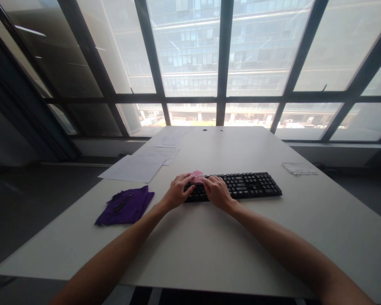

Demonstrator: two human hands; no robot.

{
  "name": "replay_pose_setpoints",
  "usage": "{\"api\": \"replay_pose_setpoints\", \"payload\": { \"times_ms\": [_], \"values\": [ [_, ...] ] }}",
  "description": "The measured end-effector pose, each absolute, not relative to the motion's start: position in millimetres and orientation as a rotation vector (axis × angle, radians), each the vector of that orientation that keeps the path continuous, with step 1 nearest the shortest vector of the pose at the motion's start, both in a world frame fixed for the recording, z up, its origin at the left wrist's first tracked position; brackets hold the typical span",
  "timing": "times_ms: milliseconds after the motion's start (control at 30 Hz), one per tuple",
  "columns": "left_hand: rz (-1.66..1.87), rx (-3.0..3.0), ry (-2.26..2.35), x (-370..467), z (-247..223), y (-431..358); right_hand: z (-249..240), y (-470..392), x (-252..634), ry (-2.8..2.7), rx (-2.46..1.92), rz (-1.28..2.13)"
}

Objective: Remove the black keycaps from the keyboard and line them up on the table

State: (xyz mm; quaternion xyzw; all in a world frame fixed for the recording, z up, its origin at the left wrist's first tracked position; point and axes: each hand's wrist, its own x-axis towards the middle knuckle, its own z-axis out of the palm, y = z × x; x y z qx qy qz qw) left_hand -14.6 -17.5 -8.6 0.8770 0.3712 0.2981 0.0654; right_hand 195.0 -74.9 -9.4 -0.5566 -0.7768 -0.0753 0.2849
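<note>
Between my two hands is a small round pink disc (197, 176) with pale concentric rings. Its left edge is in the fingers of my left hand (179, 189), and its lower right edge meets the fingertips of my right hand (216, 190). Both hands are over the left part of a black keyboard (246, 185), hiding some of its keys. Whether the disc touches the keys, I cannot tell. To the left of my left forearm lies a folded purple cloth (135, 214) with a dark slim tool (123, 203) on top.
Printed paper sheets (133, 167) lie along the left side of the white table (216, 245). A thin whitish packet or tissue (299, 168) rests near the right edge. Large windows (190, 55) stand beyond the far end, and a dark curtain (22, 93) hangs at left.
</note>
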Motion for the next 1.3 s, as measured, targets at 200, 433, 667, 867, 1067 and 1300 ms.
{"api": "replay_pose_setpoints", "payload": {
  "times_ms": [200, 433, 667, 867, 1067, 1300],
  "values": [
    [0.849, 2.641, 1.141, -14, -11, -16, -10, -76, 193, -2.064, -1.558, -0.207],
    [0.749, 2.638, 1.103, -13, -14, -14, -9, -76, 193, -2.063, -1.637, -0.193],
    [0.695, 2.63, 1.045, -12, -6, -21, -9, -77, 194, -2.05, -1.596, -0.182],
    [0.822, 2.607, 0.934, -12, -3, -23, -9, -78, 195, -2.02, -1.519, -0.198],
    [0.793, 2.607, 0.966, -11, -6, -20, -7, -79, 193, -2.029, -1.6, -0.178],
    [0.78, 2.605, 0.942, -12, -5, -21, -6, -79, 193, -2.05, -1.636, -0.185]
  ]
}}
